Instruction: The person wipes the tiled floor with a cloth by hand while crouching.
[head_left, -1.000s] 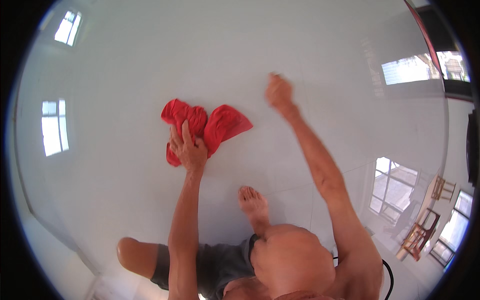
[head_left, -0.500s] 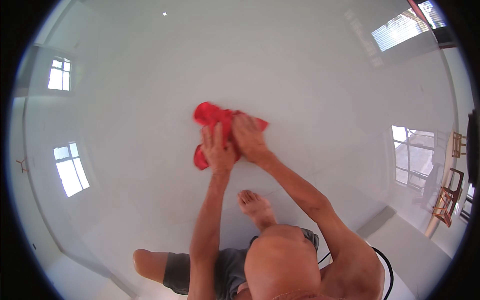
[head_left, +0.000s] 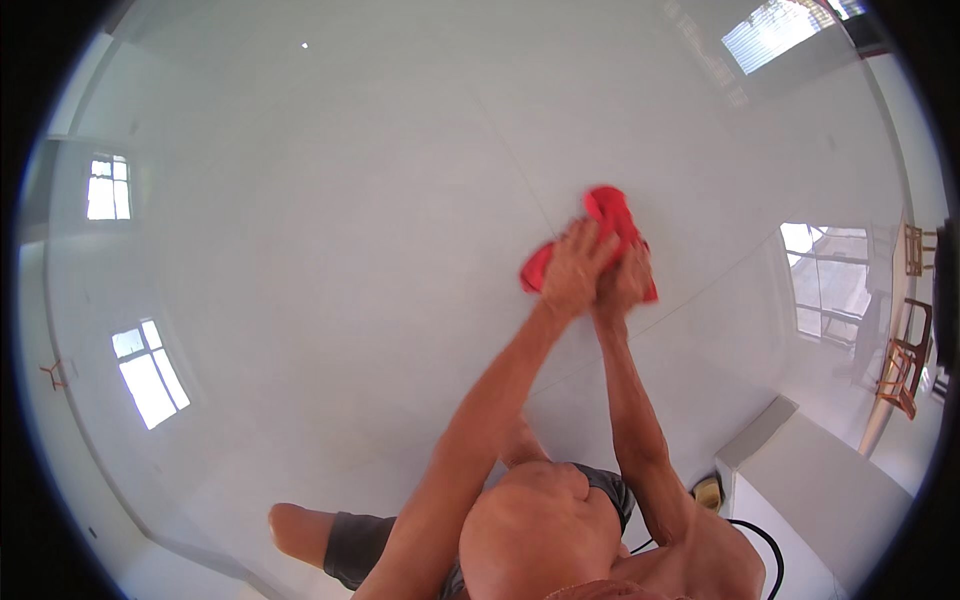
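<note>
A crumpled red cloth [head_left: 608, 205] lies on the glossy pale floor [head_left: 330, 270], right of the middle of the view. My left hand [head_left: 578, 268] presses on it from above, its fingers stretched out and spread. Close beside it on the right, my right hand [head_left: 627, 272] bears down on the cloth with its fingers around a fold. Motion blurs these fingers a little. Red folds stick out beyond both hands, at the left, top and right; the part under the palms is hidden.
My bent knee [head_left: 300, 530] is at the lower left. A light grey block-like ledge [head_left: 800, 480] stands at the lower right, with a small tan object [head_left: 708, 492] beside it. Wooden chairs [head_left: 905, 365] stand at the right edge. Window reflections [head_left: 150, 373] shine on the floor.
Both hands have swept the red cloth to the right across the floor. The view has shifted slightly, and the tan object by the ledge has come into sight.
</note>
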